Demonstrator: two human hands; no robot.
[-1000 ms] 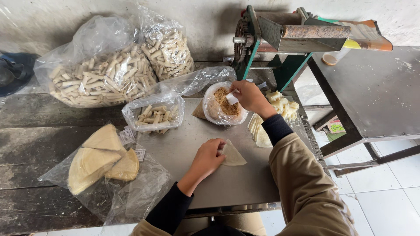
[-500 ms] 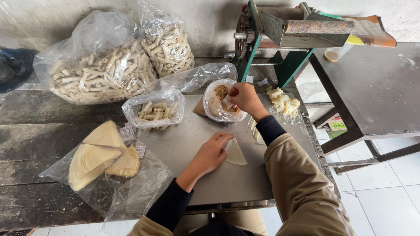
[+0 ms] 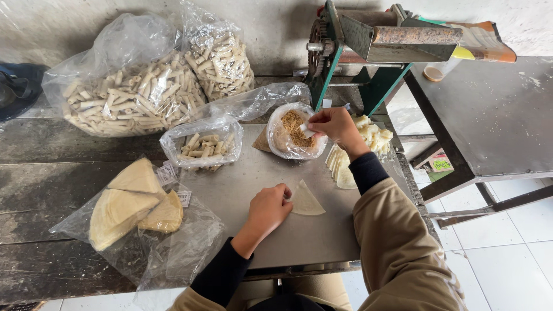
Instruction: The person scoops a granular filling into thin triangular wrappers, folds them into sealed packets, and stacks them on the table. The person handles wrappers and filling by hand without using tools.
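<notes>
A person sat at a grey metal-topped table (image 3: 242,190), seen from above. Their left hand (image 3: 269,208) rested on the table with its fingers curled together, the fingertips pressing the near edge of a pale wedge-shaped pastry wrapper (image 3: 306,200) that lay flat on the metal sheet. Beyond the wrapper, the right hand (image 3: 336,124) reached to a small clear plastic bag of brown crumbly filling (image 3: 291,133), its fingers pinched together on a small white scoop (image 3: 307,131) dipped at the bag's mouth. Just right of the wrapper lay a stack of more pale wrappers (image 3: 341,167), partly hidden by the right sleeve. Left of the wrapper sat an open clear bag of folded round wrappers (image 3: 129,201), and beyond that a small bag of finished rolls (image 3: 203,145) and two large bags of rolls (image 3: 135,92). A green hand-cranked metal machine (image 3: 368,52) stood beyond the filling bag. To do this step well, it seemed wise to take a modest scoop, keep the wrapper pinned flat, and set the filling near its wide end.
</notes>
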